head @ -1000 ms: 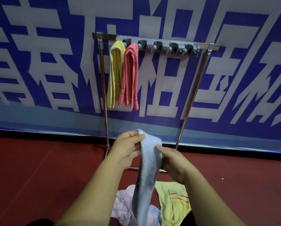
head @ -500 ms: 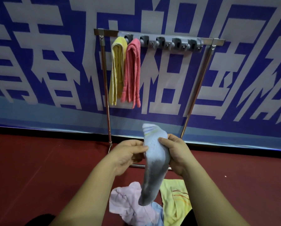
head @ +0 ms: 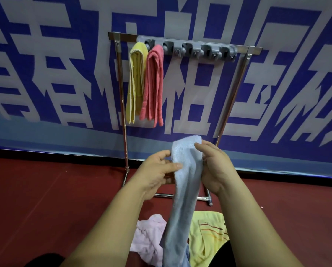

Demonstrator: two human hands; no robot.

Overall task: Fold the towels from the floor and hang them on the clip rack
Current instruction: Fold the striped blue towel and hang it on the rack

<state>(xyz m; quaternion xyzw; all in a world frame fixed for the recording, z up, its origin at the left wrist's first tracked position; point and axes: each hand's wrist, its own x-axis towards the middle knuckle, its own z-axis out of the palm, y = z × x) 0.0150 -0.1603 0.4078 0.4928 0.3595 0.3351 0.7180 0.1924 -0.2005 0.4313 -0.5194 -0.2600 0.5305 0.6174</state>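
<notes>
A folded light blue towel (head: 184, 185) hangs in a long strip between my hands, in front of the rack. My right hand (head: 216, 166) grips its folded top from the right side. My left hand (head: 157, 174) pinches its left edge just below the top. The grey clip rack (head: 196, 48) sits on a metal stand against the wall. A folded yellow towel (head: 136, 79) and a folded pink towel (head: 153, 83) hang from its two leftmost clips. On the floor below lie a crumpled pale pink towel (head: 149, 237) and a yellow striped towel (head: 205, 236).
A blue and white banner (head: 45, 74) covers the wall behind the stand. The stand's metal legs (head: 125, 151) and base bar (head: 201, 198) rest on the dark red floor (head: 45, 199). Several clips to the right of the pink towel hold nothing.
The blue towel's folded top has been lifted higher and narrowed between my hands. My right hand has shifted up to its top, and my left hand has closed on its left edge.
</notes>
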